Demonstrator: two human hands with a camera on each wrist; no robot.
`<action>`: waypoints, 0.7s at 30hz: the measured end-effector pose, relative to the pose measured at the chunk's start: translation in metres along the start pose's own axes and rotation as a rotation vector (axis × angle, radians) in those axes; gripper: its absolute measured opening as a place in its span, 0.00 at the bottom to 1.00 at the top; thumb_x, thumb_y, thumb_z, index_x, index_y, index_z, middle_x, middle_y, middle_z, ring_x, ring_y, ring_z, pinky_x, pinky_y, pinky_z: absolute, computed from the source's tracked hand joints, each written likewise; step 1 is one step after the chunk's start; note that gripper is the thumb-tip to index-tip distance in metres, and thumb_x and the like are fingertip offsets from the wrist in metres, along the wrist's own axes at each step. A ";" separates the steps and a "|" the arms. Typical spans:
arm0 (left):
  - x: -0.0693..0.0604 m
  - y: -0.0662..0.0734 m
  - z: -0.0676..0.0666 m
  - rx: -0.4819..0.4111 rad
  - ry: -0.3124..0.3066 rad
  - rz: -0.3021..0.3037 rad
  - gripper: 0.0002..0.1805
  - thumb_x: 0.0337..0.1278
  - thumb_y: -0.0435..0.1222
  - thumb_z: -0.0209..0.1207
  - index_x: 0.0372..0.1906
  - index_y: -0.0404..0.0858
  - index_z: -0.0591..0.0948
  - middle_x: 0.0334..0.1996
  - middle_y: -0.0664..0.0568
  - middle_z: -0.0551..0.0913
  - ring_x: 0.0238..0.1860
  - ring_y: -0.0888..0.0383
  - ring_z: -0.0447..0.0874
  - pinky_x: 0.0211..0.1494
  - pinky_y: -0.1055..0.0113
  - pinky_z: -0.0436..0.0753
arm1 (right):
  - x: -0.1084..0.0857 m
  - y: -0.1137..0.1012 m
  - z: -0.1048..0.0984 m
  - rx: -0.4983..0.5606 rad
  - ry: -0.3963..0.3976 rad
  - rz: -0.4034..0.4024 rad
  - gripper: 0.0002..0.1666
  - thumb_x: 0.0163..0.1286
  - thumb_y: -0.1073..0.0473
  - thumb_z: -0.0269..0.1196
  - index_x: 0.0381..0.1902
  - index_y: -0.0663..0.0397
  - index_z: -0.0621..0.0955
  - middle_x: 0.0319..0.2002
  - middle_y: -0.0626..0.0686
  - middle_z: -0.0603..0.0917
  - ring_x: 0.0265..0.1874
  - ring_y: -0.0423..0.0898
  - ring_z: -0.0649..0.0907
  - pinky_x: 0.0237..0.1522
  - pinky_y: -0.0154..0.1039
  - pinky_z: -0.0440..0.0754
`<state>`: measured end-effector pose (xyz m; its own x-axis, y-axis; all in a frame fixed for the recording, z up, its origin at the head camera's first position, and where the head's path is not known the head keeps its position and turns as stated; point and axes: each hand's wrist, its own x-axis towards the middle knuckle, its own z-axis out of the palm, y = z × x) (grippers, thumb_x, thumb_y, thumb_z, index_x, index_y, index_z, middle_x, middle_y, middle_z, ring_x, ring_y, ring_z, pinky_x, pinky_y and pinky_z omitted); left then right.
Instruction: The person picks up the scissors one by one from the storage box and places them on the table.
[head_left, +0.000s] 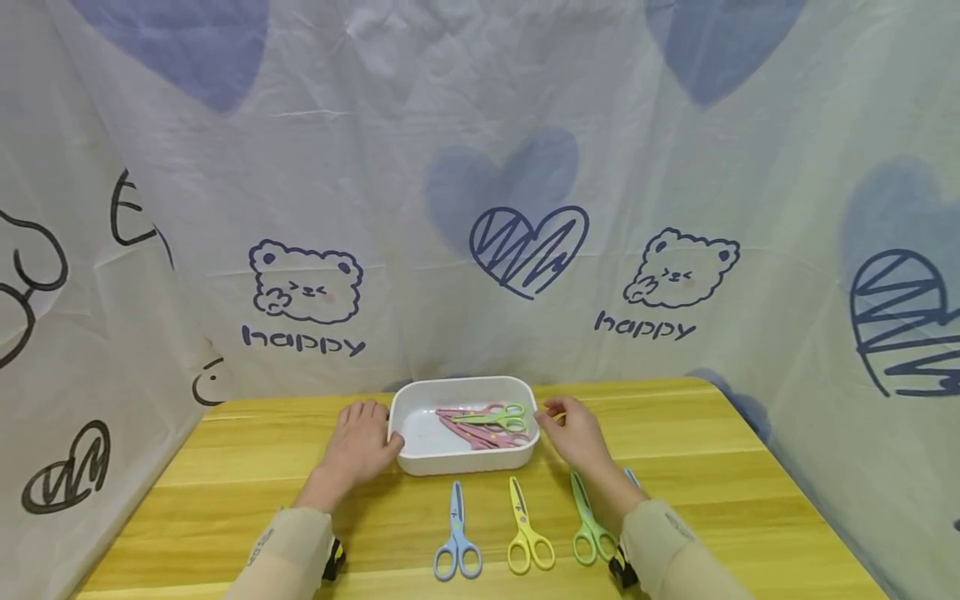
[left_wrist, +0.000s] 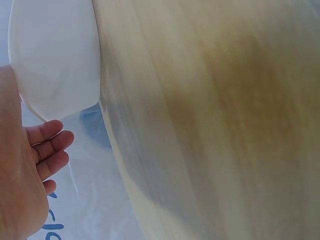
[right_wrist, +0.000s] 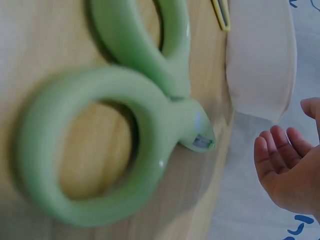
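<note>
Lying lengthwise left to right, a white box [head_left: 467, 464] sits far back on the counter [head_left: 232, 467] between left hand [head_left: 362, 443] and right hand [head_left: 574, 433], both loosely open.

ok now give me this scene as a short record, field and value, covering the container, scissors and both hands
container: white bin on the wooden table
inside: pink scissors with a green pair on top
row in front: blue scissors, yellow scissors, green scissors
partly hidden: blue item behind the right forearm
left hand: at the bin's left end, thumb at its near corner
right hand: at the right end; contact unclear
backdrop: pale cloth with hearts and bears
</note>
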<state>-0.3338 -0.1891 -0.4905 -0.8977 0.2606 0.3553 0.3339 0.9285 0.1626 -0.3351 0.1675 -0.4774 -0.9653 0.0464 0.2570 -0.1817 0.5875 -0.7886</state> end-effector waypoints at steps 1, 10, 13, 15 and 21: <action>0.000 0.000 0.000 0.000 0.001 0.000 0.20 0.64 0.44 0.58 0.47 0.30 0.76 0.42 0.42 0.75 0.48 0.43 0.70 0.65 0.42 0.68 | 0.002 0.001 0.000 -0.017 -0.012 -0.007 0.17 0.72 0.57 0.67 0.51 0.64 0.82 0.41 0.56 0.85 0.37 0.49 0.82 0.42 0.43 0.80; 0.000 0.000 -0.001 -0.006 -0.002 -0.006 0.20 0.63 0.44 0.58 0.47 0.29 0.76 0.42 0.41 0.75 0.48 0.42 0.69 0.65 0.41 0.67 | 0.013 0.003 0.006 -0.131 -0.108 -0.026 0.15 0.72 0.52 0.66 0.44 0.60 0.82 0.34 0.53 0.83 0.34 0.48 0.80 0.40 0.44 0.79; -0.001 0.000 -0.001 -0.011 0.007 -0.002 0.20 0.63 0.44 0.58 0.47 0.30 0.76 0.41 0.42 0.75 0.47 0.43 0.69 0.65 0.42 0.67 | 0.015 0.004 0.008 -0.193 -0.153 -0.027 0.11 0.73 0.54 0.65 0.38 0.57 0.80 0.30 0.51 0.81 0.31 0.47 0.78 0.38 0.43 0.78; -0.002 0.001 -0.001 -0.009 0.004 -0.006 0.19 0.63 0.43 0.58 0.47 0.30 0.76 0.41 0.42 0.75 0.47 0.43 0.69 0.65 0.42 0.67 | 0.018 0.006 0.010 -0.249 -0.192 -0.033 0.11 0.74 0.54 0.62 0.36 0.55 0.80 0.29 0.51 0.79 0.30 0.47 0.77 0.37 0.44 0.77; -0.001 0.003 -0.007 -0.026 -0.020 -0.021 0.20 0.63 0.43 0.58 0.48 0.30 0.77 0.42 0.42 0.76 0.48 0.43 0.69 0.65 0.42 0.67 | 0.022 0.009 0.014 -0.335 -0.280 -0.067 0.16 0.81 0.54 0.51 0.48 0.58 0.82 0.39 0.54 0.85 0.38 0.50 0.81 0.50 0.54 0.81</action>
<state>-0.3302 -0.1878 -0.4841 -0.9100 0.2470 0.3330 0.3223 0.9267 0.1932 -0.3600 0.1624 -0.4861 -0.9754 -0.1946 0.1040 -0.2197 0.8135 -0.5385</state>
